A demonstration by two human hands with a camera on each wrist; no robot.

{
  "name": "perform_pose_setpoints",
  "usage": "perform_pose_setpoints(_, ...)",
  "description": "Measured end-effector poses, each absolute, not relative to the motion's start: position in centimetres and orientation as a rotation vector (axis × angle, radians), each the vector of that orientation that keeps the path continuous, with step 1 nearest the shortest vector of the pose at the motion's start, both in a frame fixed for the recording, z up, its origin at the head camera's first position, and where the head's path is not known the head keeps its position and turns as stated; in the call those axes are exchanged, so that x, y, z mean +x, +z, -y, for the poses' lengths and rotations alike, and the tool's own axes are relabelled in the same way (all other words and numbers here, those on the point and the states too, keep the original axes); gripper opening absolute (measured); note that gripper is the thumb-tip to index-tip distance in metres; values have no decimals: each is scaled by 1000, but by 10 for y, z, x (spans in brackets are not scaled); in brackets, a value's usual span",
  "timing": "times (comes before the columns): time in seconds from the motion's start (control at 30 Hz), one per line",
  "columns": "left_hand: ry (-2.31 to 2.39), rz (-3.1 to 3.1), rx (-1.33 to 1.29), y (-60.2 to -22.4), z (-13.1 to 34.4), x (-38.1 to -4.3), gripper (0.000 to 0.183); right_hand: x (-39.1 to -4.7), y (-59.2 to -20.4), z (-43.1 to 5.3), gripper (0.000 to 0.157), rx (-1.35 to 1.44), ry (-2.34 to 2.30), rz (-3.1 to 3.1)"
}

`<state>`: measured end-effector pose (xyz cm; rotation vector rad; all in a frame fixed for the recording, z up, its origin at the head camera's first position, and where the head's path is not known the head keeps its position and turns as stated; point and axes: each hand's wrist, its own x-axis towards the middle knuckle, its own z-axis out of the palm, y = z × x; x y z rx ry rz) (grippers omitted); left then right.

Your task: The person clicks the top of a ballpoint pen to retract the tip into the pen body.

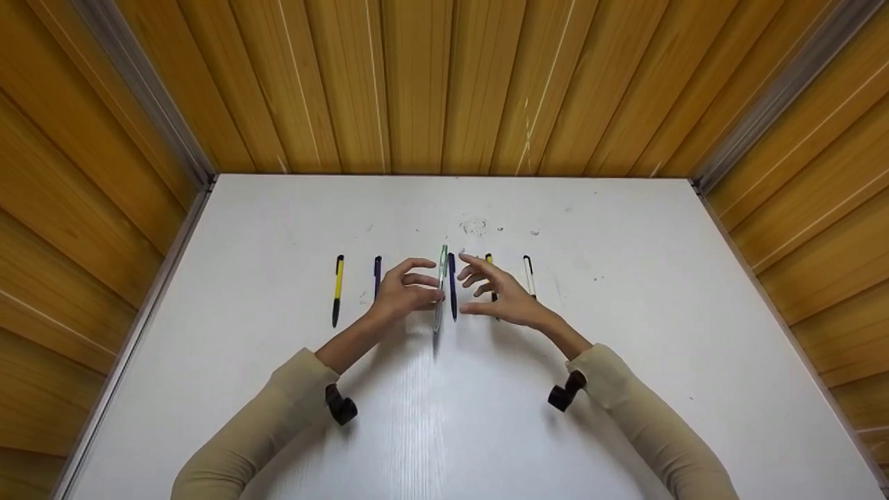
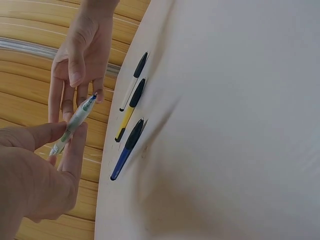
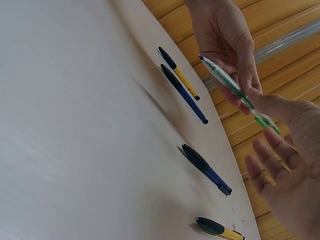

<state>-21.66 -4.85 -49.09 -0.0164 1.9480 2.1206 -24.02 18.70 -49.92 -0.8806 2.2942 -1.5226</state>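
Observation:
My left hand (image 1: pixel 403 292) pinches a clear pen with green parts (image 1: pixel 444 258) between thumb and fingers, raised above the table. In the left wrist view this pen (image 2: pixel 75 123) slants, its blue tip uppermost. Facing it from the right, my right hand (image 1: pixel 510 300) has its fingers spread and loosely bent, with nothing gripped. In the right wrist view the right thumb overlaps the pen (image 3: pixel 223 77); whether they touch I cannot tell. Below, between the two hands, a dark blue pen (image 1: pixel 453 288) lies on the table.
On the white table (image 1: pixel 437 430), a yellow-and-black pen (image 1: pixel 338 288) and a blue pen (image 1: pixel 377 267) lie to the left. Another yellow-and-black pen (image 1: pixel 489 257) is partly behind the right hand, with a white pen with black parts (image 1: pixel 529 272) farther right. Wood-look panels (image 1: pixel 417 83) surround the table.

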Motion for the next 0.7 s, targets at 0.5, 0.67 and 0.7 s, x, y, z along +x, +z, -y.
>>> perform_pose_setpoints(0.5,2141,-1879,121,-493,46,-212,64,-236,-504,-168,103,-925,-1551,-2308)
perform_pose_setpoints(0.67,2148,-1873,148,-493,46,-211,64,-235,-506,-165,103,-928,-1556,-2327)
perform_pose_setpoints(0.7,2144,-1878,150,-494,46,-212,64,-235,-506,-164,103,-929,-1555,-2333)
